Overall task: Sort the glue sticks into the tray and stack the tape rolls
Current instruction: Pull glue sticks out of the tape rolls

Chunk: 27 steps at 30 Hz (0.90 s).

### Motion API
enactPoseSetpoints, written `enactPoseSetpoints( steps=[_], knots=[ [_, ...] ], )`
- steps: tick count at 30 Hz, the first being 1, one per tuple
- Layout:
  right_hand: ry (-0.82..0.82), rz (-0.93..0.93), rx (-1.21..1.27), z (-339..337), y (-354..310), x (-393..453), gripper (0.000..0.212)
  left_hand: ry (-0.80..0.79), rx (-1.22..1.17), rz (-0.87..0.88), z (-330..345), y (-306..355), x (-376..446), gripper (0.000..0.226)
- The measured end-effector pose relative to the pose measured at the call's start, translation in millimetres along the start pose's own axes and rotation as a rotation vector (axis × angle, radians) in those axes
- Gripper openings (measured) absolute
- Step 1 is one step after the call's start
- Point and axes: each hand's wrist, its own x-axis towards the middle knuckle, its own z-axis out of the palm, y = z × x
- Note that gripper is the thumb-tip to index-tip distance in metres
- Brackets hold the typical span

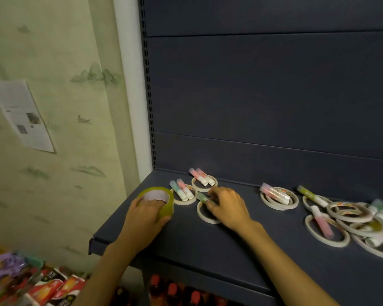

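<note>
My left hand (145, 217) grips a thick yellow-green tape roll (161, 198) standing on the dark shelf (208, 250) near its left end, fingers inside its core. My right hand (227, 206) pinches a green glue stick (201, 197) above a thin white tape ring (205, 214). Two glue sticks (182, 191) lie across another white ring behind the yellow roll, and two pink ones (201, 176) lie on a ring (205, 184) further back. No tray is in view.
More white tape rings and glue sticks lie to the right: a pink stick on a stack (279, 197), and a cluster of several overlapping rings with sticks (349, 221). Packaged goods (31, 283) sit below left. The shelf's back panel (274, 96) rises behind.
</note>
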Motion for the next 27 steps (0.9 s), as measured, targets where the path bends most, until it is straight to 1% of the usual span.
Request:
enactPoseSetpoints(
  steps=[2, 6, 8, 10, 12, 15, 19, 23, 25, 27],
  knots=[
    [-0.017, 0.025, -0.038, 5, -3, 2, 0.019, -0.001, -0.014, 0.042, -2, -4, 1, 0.059],
    [-0.004, 0.046, -0.094, 9, -10, -1, 0.017, 0.113, -0.07, 0.184, -9, -13, 1, 0.05],
    [0.04, 0.066, -0.07, 8, -12, -6, 0.016, 0.156, -0.112, 0.238, -13, -14, 0, 0.056],
    [0.084, 0.092, -0.026, 2, -11, -15, 0.017, 0.212, -0.162, 0.332, -14, -10, 2, 0.065],
    [0.129, 0.098, -0.011, -7, -7, -28, 0.02, 0.272, -0.186, 0.407, -15, 2, 4, 0.06],
    [0.225, 0.142, -0.009, -25, 8, -56, 0.022, 0.297, -0.235, 0.507, -18, 31, 3, 0.049],
    [0.339, 0.237, 0.013, -60, 33, -101, 0.029, 0.307, -0.308, 0.658, -15, 81, 0, 0.041],
    [0.452, 0.355, -0.005, -100, 60, -157, 0.017, 0.308, -0.348, 0.757, -5, 148, -8, 0.029],
    [0.495, 0.415, 0.001, -120, 72, -189, 0.018, 0.29, -0.376, 0.791, -1, 183, -20, 0.028],
    [0.539, 0.449, 0.014, -141, 84, -221, 0.024, 0.277, -0.41, 0.85, 3, 219, -35, 0.026]
  ],
)
